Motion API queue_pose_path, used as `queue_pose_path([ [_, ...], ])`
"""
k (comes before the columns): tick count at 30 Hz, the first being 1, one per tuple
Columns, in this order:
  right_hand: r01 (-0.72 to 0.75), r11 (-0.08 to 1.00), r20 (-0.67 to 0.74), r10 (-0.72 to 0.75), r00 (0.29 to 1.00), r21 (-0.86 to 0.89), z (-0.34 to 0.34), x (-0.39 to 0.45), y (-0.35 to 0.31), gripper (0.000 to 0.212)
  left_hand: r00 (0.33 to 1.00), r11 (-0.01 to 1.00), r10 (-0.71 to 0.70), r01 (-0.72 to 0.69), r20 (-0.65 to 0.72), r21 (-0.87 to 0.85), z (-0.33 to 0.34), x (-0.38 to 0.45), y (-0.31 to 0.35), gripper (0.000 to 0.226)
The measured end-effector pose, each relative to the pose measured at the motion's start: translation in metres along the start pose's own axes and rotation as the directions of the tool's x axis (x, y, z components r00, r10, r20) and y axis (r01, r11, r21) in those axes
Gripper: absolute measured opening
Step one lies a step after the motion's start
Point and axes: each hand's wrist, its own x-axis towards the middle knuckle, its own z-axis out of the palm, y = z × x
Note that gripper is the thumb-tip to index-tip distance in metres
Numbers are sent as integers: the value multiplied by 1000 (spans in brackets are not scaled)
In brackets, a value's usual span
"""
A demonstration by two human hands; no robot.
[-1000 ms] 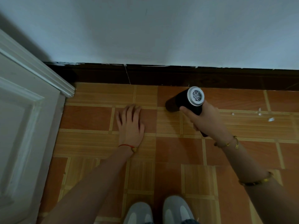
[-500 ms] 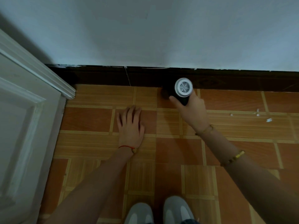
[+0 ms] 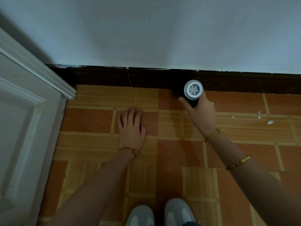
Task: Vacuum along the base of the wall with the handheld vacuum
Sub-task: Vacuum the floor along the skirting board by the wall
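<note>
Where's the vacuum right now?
In the head view, the handheld vacuum is right of centre, gripped by the right hand, its front end at the dark baseboard.

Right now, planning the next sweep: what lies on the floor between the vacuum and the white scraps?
In the head view, only bare tiled floor separates the vacuum from the white scraps.

Against the dark wooden baseboard [image 3: 146, 78] at the foot of the pale painted wall [image 3: 162, 30], the black handheld vacuum with a white round grille [image 3: 193, 92] sits in the right hand [image 3: 202, 115], the left hand [image 3: 132, 128] flat on the orange tiled floor [image 3: 179, 152] to its left, the white panelled door [image 3: 24, 119] farther left, white paper scraps [image 3: 267, 119] to its right.
</note>
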Motion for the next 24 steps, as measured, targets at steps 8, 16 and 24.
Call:
queue_pose_path([
  [8, 77, 997, 146, -76, 986, 2, 22, 7, -34, 84, 1000, 1000, 4, -4, -4, -9, -1, 0, 0, 50],
  [16, -53, 997, 21, 54, 998, -47, -25, 11, 33, 73, 999, 1000, -15, 14, -48, -18, 1, 1, 2, 49],
  [24, -111, 989, -65, 105, 992, -95, -54, 8, 60, 72, 1000, 999, -14, 13, -25, -49, 8, 5, 36, 49],
])
